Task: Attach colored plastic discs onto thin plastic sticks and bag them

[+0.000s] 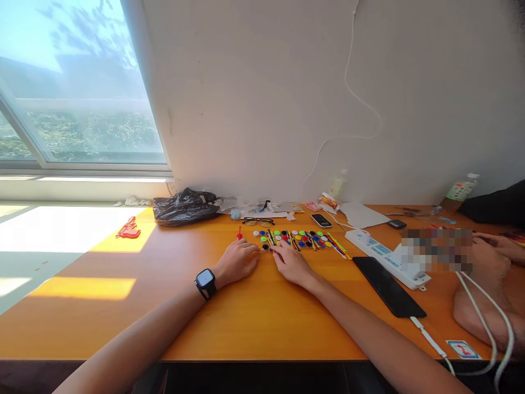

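Observation:
My left hand (pixel 238 259), wearing a black-banded watch (pixel 204 279), rests on the wooden table with its fingers bent loosely and the thumb apart. Just beyond its knuckles stands a small red plastic piece (pixel 240 234) with a thin upright stem. My right hand (pixel 292 264) has its fingers drawn together at the left end of a row of small parts; what the fingertips hold, if anything, is hidden. A dark round disc (pixel 265 247) lies between the two hands. Colourful round discs (pixel 302 238) and bundles of thin plastic sticks (pixel 338 246) extend to the right.
Red plastic parts (pixel 129 229) lie left, near a black plastic bag (pixel 186 207). Glasses (pixel 258 221) and a small phone (pixel 321 220) lie behind the discs. A white power strip (pixel 388 257) and large black phone (pixel 389 285) are right, beside another person's arm (pixel 479 306).

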Motion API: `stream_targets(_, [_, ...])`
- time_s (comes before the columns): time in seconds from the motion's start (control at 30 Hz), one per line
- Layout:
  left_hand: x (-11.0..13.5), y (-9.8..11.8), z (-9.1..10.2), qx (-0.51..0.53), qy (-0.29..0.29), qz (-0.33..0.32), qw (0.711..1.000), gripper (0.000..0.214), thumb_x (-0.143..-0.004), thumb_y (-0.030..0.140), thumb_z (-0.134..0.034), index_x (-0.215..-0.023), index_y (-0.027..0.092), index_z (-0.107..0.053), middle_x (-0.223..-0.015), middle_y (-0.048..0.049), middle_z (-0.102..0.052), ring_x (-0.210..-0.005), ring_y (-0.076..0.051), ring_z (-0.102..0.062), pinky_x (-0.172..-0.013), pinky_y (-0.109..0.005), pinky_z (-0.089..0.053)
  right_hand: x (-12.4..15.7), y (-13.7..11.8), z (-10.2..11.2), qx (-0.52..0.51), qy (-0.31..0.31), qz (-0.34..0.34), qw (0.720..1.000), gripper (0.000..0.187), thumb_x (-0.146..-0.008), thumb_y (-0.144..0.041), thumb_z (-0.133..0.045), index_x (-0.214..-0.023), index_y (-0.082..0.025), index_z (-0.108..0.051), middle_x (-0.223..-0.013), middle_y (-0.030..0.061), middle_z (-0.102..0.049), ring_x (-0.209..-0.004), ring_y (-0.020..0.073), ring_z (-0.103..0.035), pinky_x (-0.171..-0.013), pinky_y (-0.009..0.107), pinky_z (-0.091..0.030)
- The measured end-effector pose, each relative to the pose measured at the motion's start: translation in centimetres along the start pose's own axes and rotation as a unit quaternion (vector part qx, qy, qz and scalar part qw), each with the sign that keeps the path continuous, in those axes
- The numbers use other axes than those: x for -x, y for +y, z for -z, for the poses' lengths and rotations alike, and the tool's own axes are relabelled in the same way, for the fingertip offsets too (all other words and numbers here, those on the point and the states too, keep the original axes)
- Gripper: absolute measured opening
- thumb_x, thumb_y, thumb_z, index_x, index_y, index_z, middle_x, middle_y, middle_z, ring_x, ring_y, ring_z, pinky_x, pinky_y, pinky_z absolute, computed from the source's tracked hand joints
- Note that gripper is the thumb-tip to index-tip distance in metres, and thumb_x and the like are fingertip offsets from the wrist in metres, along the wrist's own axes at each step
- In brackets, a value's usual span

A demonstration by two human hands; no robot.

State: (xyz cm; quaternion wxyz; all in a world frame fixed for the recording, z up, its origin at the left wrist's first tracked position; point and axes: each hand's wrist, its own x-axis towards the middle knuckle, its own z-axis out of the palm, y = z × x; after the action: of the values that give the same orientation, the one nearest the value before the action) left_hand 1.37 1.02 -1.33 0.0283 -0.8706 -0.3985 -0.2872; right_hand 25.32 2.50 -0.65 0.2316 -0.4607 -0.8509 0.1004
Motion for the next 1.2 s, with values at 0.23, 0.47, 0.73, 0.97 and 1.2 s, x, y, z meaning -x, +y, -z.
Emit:
stream_targets(0.23, [0.4,0.6,0.5,0.057,-0.017,0.009,0.998,0.018,-0.098,0.026,-0.061,-0.111,0.023,-0.073,-0.099,-0.0039,-0.075,-0.085,-0.018,-0.069,-0.077,-0.028,-0.050,0.1,0.0,0.0,-0.016,0.015,0.001,1.000,0.020,-0.101,-0.027,-0.057,-0.112,-0.019,-0.072,-0.107,0.0076,-0.067,-0.089,0.0188,-0.064,-0.075,0.027,-0.043])
stream_targets(0.47, [0.2,0.3,0.4,0.076,-0.045,0.010,0.996,0.014,-0.096,0.022,-0.060,-0.095,0.020,-0.074,-0.091,-0.0044,-0.072,-0.076,-0.015,-0.065,-0.072,-0.026,-0.048,0.1,0.2,-0.1,-0.017,0.024,-0.015,0.999,0.015,-0.098,-0.028,-0.063,-0.106,-0.020,-0.072,-0.102,0.0062,-0.069,-0.087,0.0188,-0.065,-0.074,0.027,-0.042])
stream_targets(0.73, [0.4,1.0,0.7,0.124,-0.072,-0.023,0.989,0.022,-0.097,0.041,-0.067,-0.096,0.021,-0.078,-0.086,-0.0029,-0.073,-0.071,-0.013,-0.064,-0.067,-0.024,-0.045,0.1,-0.2,0.3,0.006,0.024,-0.029,0.999,0.012,-0.094,-0.030,-0.067,-0.091,-0.020,-0.072,-0.093,0.0051,-0.070,-0.081,0.0178,-0.062,-0.067,0.027,-0.037])
stream_targets(0.97, [0.4,2.8,1.8,0.185,-0.086,-0.053,0.978,0.032,-0.091,0.051,-0.074,-0.095,0.020,-0.078,-0.085,-0.0043,-0.073,-0.074,-0.015,-0.065,-0.070,-0.026,-0.047,0.2,-0.7,0.6,0.009,0.019,-0.060,0.998,0.011,-0.087,-0.029,-0.073,-0.081,-0.021,-0.069,-0.082,0.0031,-0.072,-0.071,0.0169,-0.060,-0.062,0.027,-0.032])
stream_targets(1.2, [0.5,3.5,2.7,0.257,-0.129,-0.050,0.956,0.023,-0.088,0.030,-0.067,-0.104,0.017,-0.077,-0.096,-0.0075,-0.078,-0.081,-0.018,-0.069,-0.075,-0.027,-0.054,0.2,-0.7,0.6,-0.003,0.034,-0.075,0.997,0.012,-0.086,-0.023,-0.065,-0.075,-0.020,-0.064,-0.073,0.0017,-0.069,-0.063,0.0149,-0.054,-0.058,0.028,-0.029])
